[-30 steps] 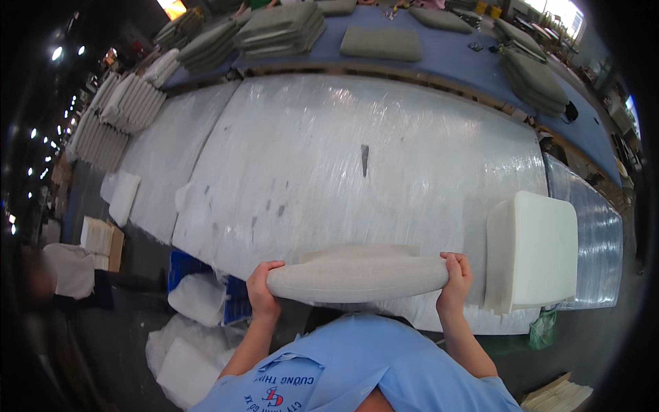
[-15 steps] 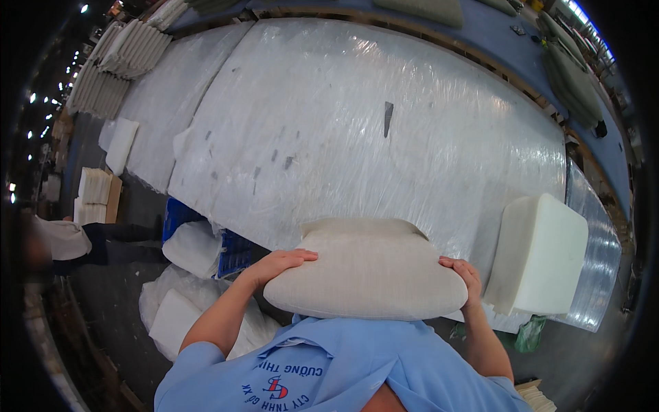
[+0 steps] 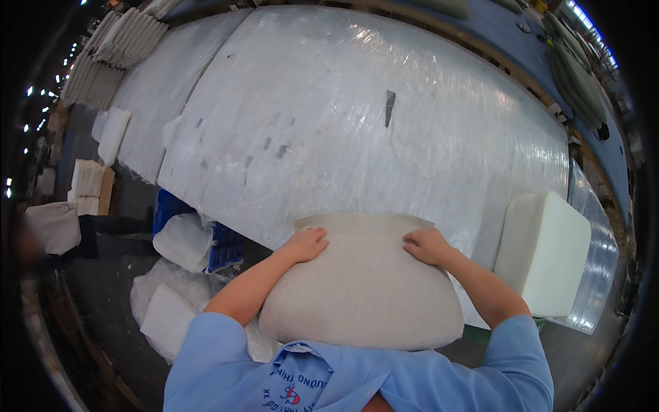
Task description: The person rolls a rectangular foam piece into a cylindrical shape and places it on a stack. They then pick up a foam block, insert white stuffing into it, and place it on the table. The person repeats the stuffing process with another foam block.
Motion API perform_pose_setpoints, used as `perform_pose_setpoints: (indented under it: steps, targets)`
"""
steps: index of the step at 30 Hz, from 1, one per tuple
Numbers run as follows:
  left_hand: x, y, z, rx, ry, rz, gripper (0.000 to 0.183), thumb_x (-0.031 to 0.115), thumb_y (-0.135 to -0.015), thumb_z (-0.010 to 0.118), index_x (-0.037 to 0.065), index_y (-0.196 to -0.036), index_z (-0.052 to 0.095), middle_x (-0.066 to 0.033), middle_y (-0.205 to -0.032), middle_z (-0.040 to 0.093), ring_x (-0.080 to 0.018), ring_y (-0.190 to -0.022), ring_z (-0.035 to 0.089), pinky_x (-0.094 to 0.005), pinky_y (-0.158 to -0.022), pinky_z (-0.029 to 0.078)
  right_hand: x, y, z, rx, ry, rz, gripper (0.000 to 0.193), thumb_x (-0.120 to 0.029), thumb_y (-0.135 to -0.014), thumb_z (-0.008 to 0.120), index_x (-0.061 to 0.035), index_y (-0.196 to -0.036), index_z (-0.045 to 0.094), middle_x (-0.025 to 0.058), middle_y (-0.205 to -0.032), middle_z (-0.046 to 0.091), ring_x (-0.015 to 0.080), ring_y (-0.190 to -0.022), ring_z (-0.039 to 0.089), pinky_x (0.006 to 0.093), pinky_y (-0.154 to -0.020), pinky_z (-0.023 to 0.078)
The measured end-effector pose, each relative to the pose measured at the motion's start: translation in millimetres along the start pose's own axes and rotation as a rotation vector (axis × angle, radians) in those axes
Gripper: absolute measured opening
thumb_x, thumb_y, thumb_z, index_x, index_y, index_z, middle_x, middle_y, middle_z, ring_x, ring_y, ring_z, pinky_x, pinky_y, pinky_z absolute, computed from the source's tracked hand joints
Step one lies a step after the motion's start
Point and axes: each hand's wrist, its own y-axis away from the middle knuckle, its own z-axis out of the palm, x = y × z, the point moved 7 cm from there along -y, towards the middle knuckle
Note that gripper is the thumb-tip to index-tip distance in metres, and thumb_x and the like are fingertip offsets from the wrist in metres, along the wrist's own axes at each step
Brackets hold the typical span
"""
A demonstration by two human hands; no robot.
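Observation:
A beige fabric-covered cushion (image 3: 362, 295) lies in front of me, its wide rounded end against my body and its narrower end over the edge of the plastic-wrapped table. My left hand (image 3: 309, 245) is closed on the cover near the far left corner, fingers curled into the cloth. On the opposite side, my right hand (image 3: 427, 246) grips the cover near the far right corner. A loose flap of cloth (image 3: 364, 221) shows just beyond both hands. Whatever is under the fingers is hidden.
Clear film wraps the large table (image 3: 343, 123). At right stands a beige-and-white foam cushion (image 3: 549, 254). A blue crate (image 3: 226, 248) with white foam (image 3: 184, 240) is at left, above plastic-bagged foam (image 3: 168, 319) on the floor. Another person (image 3: 58, 226) is far left.
Both hands have slid from the cushion's sides to its far corners and closed on the cover. The cushion now shows more of its top face and sits closer to my body.

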Motion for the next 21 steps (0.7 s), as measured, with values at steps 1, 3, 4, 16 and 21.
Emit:
perform_pose_setpoints:
  steps: [1, 3, 4, 16, 21]
  targets:
    - [2, -7, -5, 0.005, -0.058, -0.075, 0.055, 0.035, -0.1, 0.056, 0.005, -0.145, 0.053, -0.0165, -0.153, 0.049, -0.0337, -0.142, 0.044, -0.0494, -0.118, 0.032, -8, -19, 0, 0.11, 0.12, 0.025, 0.044, -0.031, -0.094, 0.066, -0.0113, -0.133, 0.065, 0.0164, -0.133, 0.063, 0.0335, -0.127, 0.057, 0.0466, -0.107, 0.043]
    - [16, -12, -28, 0.331, -0.175, 0.031, 0.053, 0.034, -0.097, 0.061, 0.005, -0.14, 0.056, -0.0174, -0.143, 0.054, -0.0342, -0.134, 0.049, -0.0497, -0.114, 0.034, -30, -52, -2, 0.247, 0.225, 0.074, 0.046, -0.027, -0.093, 0.067, -0.0129, -0.136, 0.061, 0.0175, -0.133, 0.059, 0.0342, -0.128, 0.054, 0.0495, -0.106, 0.042]
    - [23, -11, -34, 0.484, -0.234, 0.084, 0.052, 0.034, -0.095, 0.064, 0.005, -0.137, 0.057, -0.0179, -0.138, 0.056, -0.0345, -0.131, 0.051, -0.0499, -0.112, 0.036, -41, -66, -4, 0.268, 0.209, 0.099, 0.047, -0.027, -0.093, 0.066, -0.0139, -0.137, 0.06, 0.0173, -0.132, 0.057, 0.0339, -0.129, 0.052, 0.0502, -0.106, 0.041]
    - [14, -58, -30, 0.454, 0.419, 0.059, 0.013, 0.016, -0.1, 0.059, 0.006, -0.105, 0.052, -0.0165, -0.093, 0.066, -0.038, -0.091, 0.063, -0.0472, -0.08, 0.048, -45, -91, 15, 0.356, -0.006, 0.112, 0.05, -0.024, -0.089, 0.07, -0.0121, -0.137, 0.06, 0.0154, -0.132, 0.06, 0.0297, -0.115, 0.063, 0.0457, -0.09, 0.052]
    - [10, -51, -24, 0.453, 0.504, 0.103, 0.021, 0.021, -0.101, 0.059, 0.006, -0.115, 0.054, -0.0186, -0.087, 0.067, -0.0389, -0.086, 0.064, -0.0479, -0.076, 0.049, -63, -91, 10, -0.097, -0.175, 0.267, 0.045, -0.021, -0.092, 0.065, -0.0074, -0.134, 0.061, 0.0178, -0.112, 0.07, 0.0292, -0.089, 0.072, 0.043, -0.072, 0.058]
